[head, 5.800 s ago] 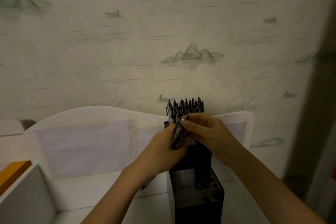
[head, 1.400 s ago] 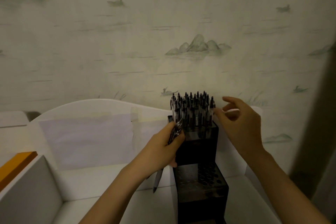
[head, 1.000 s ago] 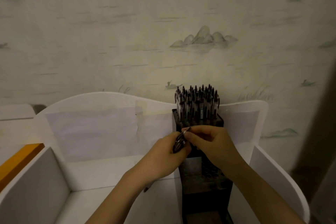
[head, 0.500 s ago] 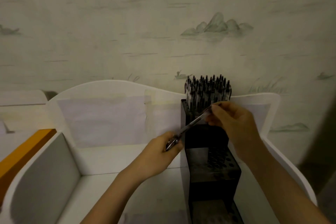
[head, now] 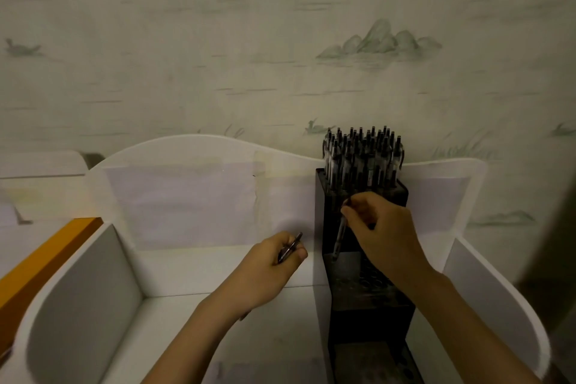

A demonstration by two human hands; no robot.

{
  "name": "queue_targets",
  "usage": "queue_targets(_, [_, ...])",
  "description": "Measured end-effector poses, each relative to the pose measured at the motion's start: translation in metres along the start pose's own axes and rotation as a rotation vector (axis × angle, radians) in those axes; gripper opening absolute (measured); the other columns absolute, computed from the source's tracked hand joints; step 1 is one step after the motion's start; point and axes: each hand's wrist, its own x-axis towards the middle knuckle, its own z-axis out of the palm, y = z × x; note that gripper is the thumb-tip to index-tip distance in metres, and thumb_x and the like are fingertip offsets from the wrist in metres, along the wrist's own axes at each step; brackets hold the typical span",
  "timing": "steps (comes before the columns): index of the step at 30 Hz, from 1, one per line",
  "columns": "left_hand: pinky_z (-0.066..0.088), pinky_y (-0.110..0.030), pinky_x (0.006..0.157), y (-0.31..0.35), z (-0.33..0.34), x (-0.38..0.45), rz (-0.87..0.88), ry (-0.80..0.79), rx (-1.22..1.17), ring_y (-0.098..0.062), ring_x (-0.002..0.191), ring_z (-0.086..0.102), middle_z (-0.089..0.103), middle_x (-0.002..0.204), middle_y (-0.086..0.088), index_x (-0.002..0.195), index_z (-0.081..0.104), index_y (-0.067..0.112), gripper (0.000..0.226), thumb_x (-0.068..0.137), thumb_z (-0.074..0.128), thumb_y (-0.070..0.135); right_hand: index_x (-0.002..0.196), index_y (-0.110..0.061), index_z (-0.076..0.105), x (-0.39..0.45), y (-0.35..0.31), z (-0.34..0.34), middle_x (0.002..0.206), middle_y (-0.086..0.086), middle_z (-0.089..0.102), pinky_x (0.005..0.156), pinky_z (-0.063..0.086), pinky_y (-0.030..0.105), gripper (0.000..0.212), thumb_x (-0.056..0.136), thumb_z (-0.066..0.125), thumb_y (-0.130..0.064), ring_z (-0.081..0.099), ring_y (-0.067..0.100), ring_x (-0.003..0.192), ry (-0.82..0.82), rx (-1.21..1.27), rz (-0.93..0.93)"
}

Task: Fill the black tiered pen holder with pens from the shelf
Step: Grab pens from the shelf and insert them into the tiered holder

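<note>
My right hand pinches a slim dark pen above the black tiered plastic pen holder's twelve-o'clock holes; my left hand grips spare pens; misaligned, the tip may skid off.

holder: 1 | hands: 2 | pens: dozens (too dense to count)

**Wallpaper, paper sheet, orange edge**

The wall behind carries pale wallpaper printed with faint green scenery: a cluster of hills at upper right, small ducks at left and top, thin horizontal water lines between. A sheet of paper lies flat against the white back panel, with a strip of tape at its upper right corner. An orange edge runs diagonally at far left. A dark vertical shape fills the right margin, too blurred to identify.
</note>
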Motion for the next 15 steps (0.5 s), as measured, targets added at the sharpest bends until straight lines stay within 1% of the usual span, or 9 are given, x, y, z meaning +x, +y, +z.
queue_targets(2, [0.043, -0.019, 0.060, -0.001, -0.001, -0.001, -0.001, -0.001, 0.002, -0.003, 0.059, 0.045, 0.051, 0.070, 0.010, 0.095, 0.058, 0.024, 0.014, 0.099, 0.049, 0.033, 0.097, -0.010, 0.069, -0.001, 0.002, 0.004, 0.076, -0.006, 0.067, 0.066, 0.045, 0.003, 0.009, 0.089, 0.068, -0.015, 0.063, -0.004, 0.080, 0.007, -0.015, -0.005])
queue_targets(4, [0.043, -0.020, 0.061, -0.001, -0.001, -0.002, 0.002, -0.002, 0.003, -0.005, 0.061, 0.046, 0.051, 0.071, 0.008, 0.095, 0.059, 0.023, 0.014, 0.099, 0.049, 0.032, 0.096, -0.010, 0.069, -0.002, 0.004, 0.009, 0.075, -0.004, 0.067, 0.066, 0.046, 0.003, 0.009, 0.089, 0.068, -0.016, 0.064, -0.001, 0.075, -0.007, -0.030, 0.010])
queue_targets(6, [0.043, -0.020, 0.060, -0.001, -0.001, -0.002, -0.001, -0.001, -0.008, -0.005, 0.060, 0.046, 0.050, 0.070, 0.009, 0.095, 0.059, 0.023, 0.014, 0.099, 0.049, 0.032, 0.097, -0.011, 0.070, -0.005, 0.011, 0.016, 0.077, -0.003, 0.068, 0.066, 0.048, 0.006, 0.011, 0.089, 0.067, -0.019, 0.064, 0.001, 0.070, -0.050, -0.052, 0.051])
queue_targets(9, [0.042, -0.018, 0.059, 0.001, 0.001, -0.001, 0.001, 0.002, -0.009, -0.005, 0.060, 0.046, 0.049, 0.068, 0.011, 0.096, 0.058, 0.023, 0.013, 0.099, 0.049, 0.032, 0.099, -0.013, 0.070, -0.013, 0.021, 0.029, 0.079, -0.004, 0.068, 0.066, 0.049, 0.008, 0.015, 0.090, 0.067, -0.025, 0.062, 0.002, 0.070, -0.133, -0.109, 0.128])
queue_targets(11, [0.043, -0.019, 0.060, 0.002, 0.002, 0.001, 0.009, 0.007, -0.009, -0.005, 0.060, 0.046, 0.050, 0.069, 0.010, 0.095, 0.058, 0.024, 0.012, 0.099, 0.049, 0.032, 0.099, -0.013, 0.071, -0.017, 0.024, 0.033, 0.079, -0.005, 0.068, 0.069, 0.051, 0.011, 0.017, 0.089, 0.068, -0.026, 0.062, 0.001, 0.070, -0.122, -0.105, 0.158])
queue_targets(14, [0.044, -0.018, 0.060, 0.003, 0.002, 0.002, 0.016, 0.021, 0.006, -0.005, 0.059, 0.047, 0.051, 0.070, 0.010, 0.096, 0.057, 0.024, 0.012, 0.099, 0.049, 0.033, 0.100, -0.013, 0.071, -0.016, 0.023, 0.032, 0.083, -0.003, 0.071, 0.069, 0.049, 0.009, 0.018, 0.088, 0.070, -0.026, 0.063, 0.001, 0.071, -0.109, -0.105, 0.161])
queue_targets(15, [0.045, -0.019, 0.061, 0.004, 0.002, 0.003, 0.018, 0.024, 0.013, -0.005, 0.059, 0.048, 0.052, 0.070, 0.009, 0.098, 0.057, 0.023, 0.013, 0.099, 0.049, 0.034, 0.101, -0.013, 0.070, -0.016, 0.022, 0.030, 0.084, -0.003, 0.071, 0.070, 0.051, 0.011, 0.019, 0.087, 0.071, -0.026, 0.063, 0.001, 0.072, -0.105, -0.099, 0.160])
